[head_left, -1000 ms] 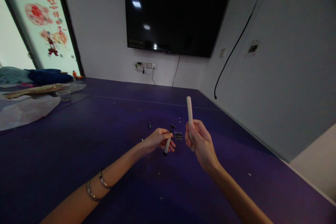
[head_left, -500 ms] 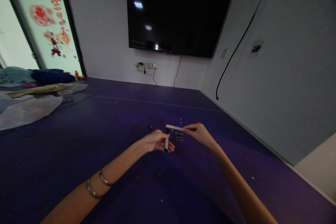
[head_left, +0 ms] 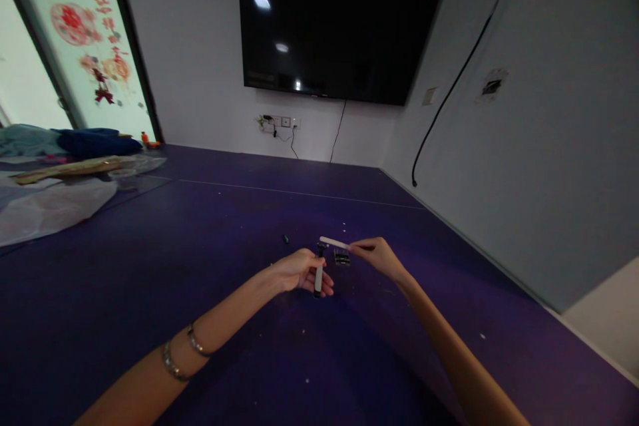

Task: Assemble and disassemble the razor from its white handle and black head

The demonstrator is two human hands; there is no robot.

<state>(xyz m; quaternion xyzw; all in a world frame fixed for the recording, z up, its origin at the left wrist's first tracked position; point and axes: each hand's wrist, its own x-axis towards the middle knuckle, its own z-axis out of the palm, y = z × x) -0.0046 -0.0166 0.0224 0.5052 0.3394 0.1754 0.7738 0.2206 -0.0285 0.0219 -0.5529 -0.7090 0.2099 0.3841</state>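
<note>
My left hand (head_left: 302,271) has its thumb and fingers closed round the handle of a razor (head_left: 318,279), pale grey with a black lower end and a dark head at the top. The razor stands nearly upright. Between the fingertips of my right hand (head_left: 378,255) is a flat white stick (head_left: 334,242), pointing left. The stick's rounded free end is right by the razor's head; I cannot tell whether they touch. Just below the stick, on the purple surface, lies a small clear-and-black item (head_left: 342,257), its details too small to make out.
A small dark green object (head_left: 285,239) lies left of the razor on the purple surface (head_left: 224,359). White specks are scattered about. Plastic bags (head_left: 60,210) and dark blue cloth (head_left: 100,144) lie far left. A television (head_left: 339,23) hangs on the wall, and a black cable (head_left: 452,90) dangles at right.
The stick's free end has shifted slightly right and tilted down toward my right hand. The razor has moved slightly down in view. Both hands keep their hold.
</note>
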